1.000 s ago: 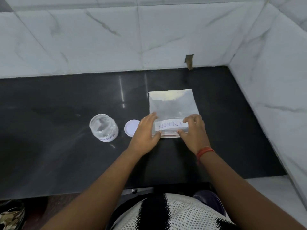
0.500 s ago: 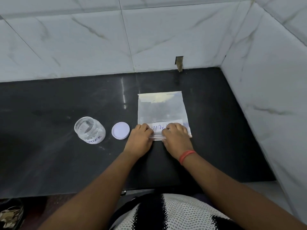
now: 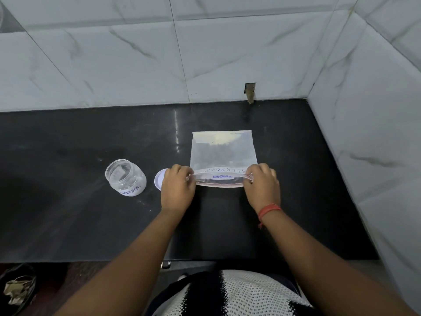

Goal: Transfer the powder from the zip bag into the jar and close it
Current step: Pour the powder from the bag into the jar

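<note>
Zip bag (image 3: 223, 151) lies flat on the black table (image 3: 68, 213), mouth toward me. My left hand (image 3: 177, 190) and right hand (image 3: 262, 188) each pinch one end of the mouth, its lips parted. Jar (image 3: 125, 176) stands open left of them, white lid (image 3: 159, 179) just beside it.

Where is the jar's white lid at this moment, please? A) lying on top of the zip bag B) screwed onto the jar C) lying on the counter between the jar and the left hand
C: the white lid lies flat on the counter, right of the open jar, partly behind the left hand.
</note>
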